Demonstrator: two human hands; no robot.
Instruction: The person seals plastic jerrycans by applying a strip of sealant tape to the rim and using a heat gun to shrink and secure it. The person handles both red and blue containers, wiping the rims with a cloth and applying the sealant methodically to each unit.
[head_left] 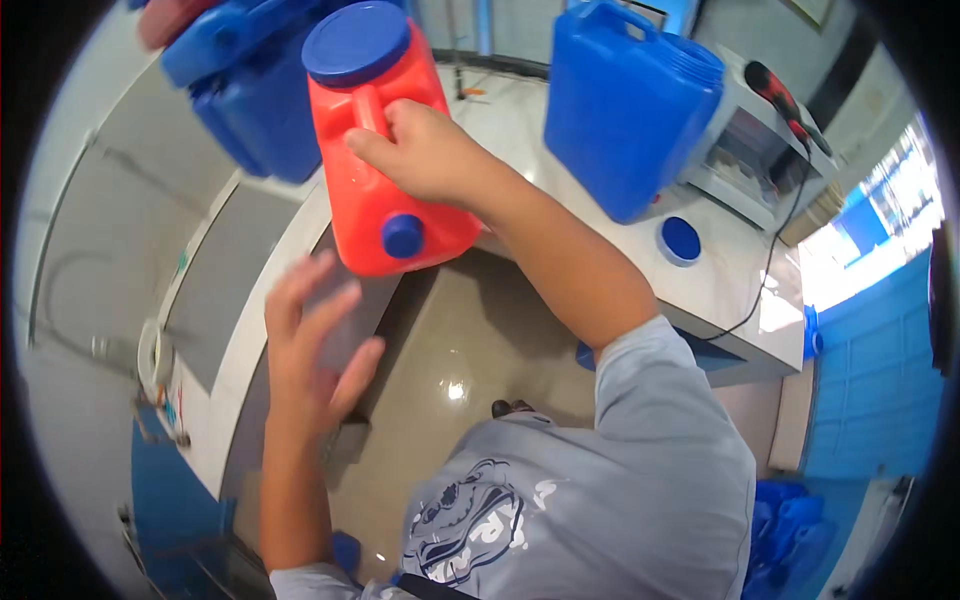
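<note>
A: What's on the white surface?
B: A blue canister stands on it, and a round blue cap lies near its base
A: And farther right?
B: A white box-shaped appliance, with a black cable trailing across the surface towards its near edge

grey short-sleeved shirt, dark graphic print
</note>
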